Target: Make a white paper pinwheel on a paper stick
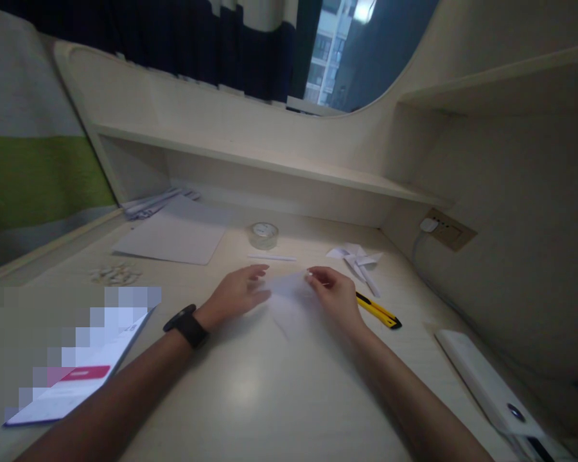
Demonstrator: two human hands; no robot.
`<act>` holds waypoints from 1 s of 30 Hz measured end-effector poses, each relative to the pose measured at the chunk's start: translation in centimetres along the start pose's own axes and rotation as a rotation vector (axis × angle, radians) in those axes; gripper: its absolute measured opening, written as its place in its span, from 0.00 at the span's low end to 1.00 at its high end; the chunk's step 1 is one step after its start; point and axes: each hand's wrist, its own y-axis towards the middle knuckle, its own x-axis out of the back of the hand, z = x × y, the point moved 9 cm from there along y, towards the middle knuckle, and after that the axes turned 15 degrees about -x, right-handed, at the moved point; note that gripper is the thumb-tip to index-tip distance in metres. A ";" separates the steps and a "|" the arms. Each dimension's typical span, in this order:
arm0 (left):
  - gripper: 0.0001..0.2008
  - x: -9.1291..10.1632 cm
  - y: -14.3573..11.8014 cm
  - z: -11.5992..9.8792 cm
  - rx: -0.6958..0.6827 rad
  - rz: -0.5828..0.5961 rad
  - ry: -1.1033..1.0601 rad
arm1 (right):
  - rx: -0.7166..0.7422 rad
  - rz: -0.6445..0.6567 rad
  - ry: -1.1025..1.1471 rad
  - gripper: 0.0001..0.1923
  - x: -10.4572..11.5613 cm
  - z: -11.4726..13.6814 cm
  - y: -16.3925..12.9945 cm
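Note:
A small piece of white paper (289, 292) lies on the pale desk (250, 398) between my hands. My left hand (236, 295), with a black watch on its wrist, rests flat on the paper's left edge. My right hand (334, 295) pinches the paper's upper right corner with fingertips. A yellow and black utility knife (379, 311) lies just right of my right hand. A roll of clear tape (263, 235) stands behind the paper, with a thin white strip (272, 258) in front of it.
White paper offcuts (359, 260) lie at the back right. A large white sheet (173, 237) and folded papers lie at the back left, small scraps (115, 274) beside them. A printed booklet (84, 366) lies at the left, a white device (491, 385) at the right. A wall socket (446, 228) sits above the desk.

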 end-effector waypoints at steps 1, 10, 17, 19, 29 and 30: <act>0.23 -0.7 0.0 0.3 0.015 0.041 -0.022 | -0.020 0.003 -0.005 0.09 0.0 -0.2 0.4; 0.12 0.8 0.3 1.3 0.107 -0.060 0.031 | -0.033 0.028 -0.028 0.09 -0.2 -0.9 1.7; 0.09 1.3 -0.2 0.8 0.145 -0.197 0.105 | 0.062 -0.036 -0.075 0.05 -0.2 0.1 -0.6; 0.08 0.9 -0.3 0.1 0.122 -0.214 0.089 | 0.109 -0.016 -0.104 0.04 -0.3 0.5 -1.1; 0.07 -1.9 -0.4 -3.0 -0.069 -0.097 0.026 | 0.220 0.158 -0.108 0.09 -1.3 1.2 -1.8; 0.08 -2.1 -0.4 -3.1 -0.077 -0.083 0.015 | 0.221 0.189 -0.117 0.08 -1.6 1.2 -1.9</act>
